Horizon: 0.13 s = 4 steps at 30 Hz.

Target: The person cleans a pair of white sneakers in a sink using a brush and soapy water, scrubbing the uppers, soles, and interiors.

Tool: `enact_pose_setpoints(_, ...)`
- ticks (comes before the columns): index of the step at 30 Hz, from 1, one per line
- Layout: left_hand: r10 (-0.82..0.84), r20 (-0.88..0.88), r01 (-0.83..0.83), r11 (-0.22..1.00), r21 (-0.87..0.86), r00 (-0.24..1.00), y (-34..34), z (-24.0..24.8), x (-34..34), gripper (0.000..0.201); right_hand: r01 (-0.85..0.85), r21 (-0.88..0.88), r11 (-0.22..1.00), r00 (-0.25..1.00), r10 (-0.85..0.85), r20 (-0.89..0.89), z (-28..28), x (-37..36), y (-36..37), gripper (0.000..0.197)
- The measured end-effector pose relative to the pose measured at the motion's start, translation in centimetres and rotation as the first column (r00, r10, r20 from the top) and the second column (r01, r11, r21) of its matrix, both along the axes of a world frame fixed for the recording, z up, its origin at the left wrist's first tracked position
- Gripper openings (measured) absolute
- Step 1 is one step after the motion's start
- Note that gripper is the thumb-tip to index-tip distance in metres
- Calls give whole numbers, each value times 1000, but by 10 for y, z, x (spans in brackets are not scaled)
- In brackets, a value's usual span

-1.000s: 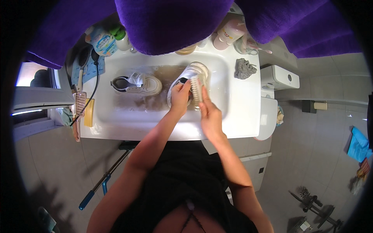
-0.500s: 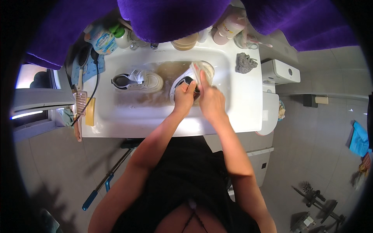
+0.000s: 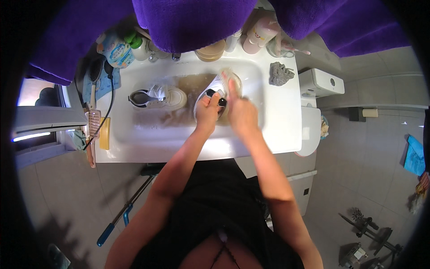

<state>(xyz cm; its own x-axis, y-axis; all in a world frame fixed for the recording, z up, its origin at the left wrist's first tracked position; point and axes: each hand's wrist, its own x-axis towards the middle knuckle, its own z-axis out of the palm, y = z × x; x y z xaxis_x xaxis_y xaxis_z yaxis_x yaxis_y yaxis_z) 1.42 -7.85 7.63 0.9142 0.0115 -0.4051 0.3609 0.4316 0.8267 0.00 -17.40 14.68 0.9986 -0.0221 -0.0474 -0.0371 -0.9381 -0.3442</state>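
Note:
A white sneaker (image 3: 215,86) with a black lining is in the white sink (image 3: 121,130), toe pointing away from me. My left hand (image 3: 207,113) is closed on its opening. My right hand (image 3: 242,115) is wrapped round a pale brush (image 3: 226,74), its forefinger stretched along the back. The brush lies against the sneaker's toe; motion blurs its outline, and the hand hides its lower end. To the left, a second white sneaker (image 3: 174,98) lies on the sink bottom in murky brown water (image 3: 190,84), apart from both hands.
A yellow bar (image 3: 104,133), a pink comb (image 3: 93,120) and a hairbrush (image 3: 95,71) lie along the left counter. Bottles, among them a pink one (image 3: 260,35), line the back. A grey crumpled cloth (image 3: 281,74) sits at the right. Purple towels (image 3: 192,22) hang overhead.
The brush and my right hand have shifted slightly along the sneaker's toe. My left hand keeps its hold and has tilted the sneaker a little. The other sneaker has stayed put.

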Motion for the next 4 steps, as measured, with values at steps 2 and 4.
enact_pose_setpoints(2, -9, 21, 10, 998, -62, 1000, 16, -24, 8, 16, -67, 40, 997, 997, 66, 36, -16, -37, 11, 56)
enact_pose_setpoints(4, 43, -2, -43, 997, 57, 999, 11, -18, 6, 17, -53, 110, 992, 998, 55, -7, -13, -47, 14, 58)
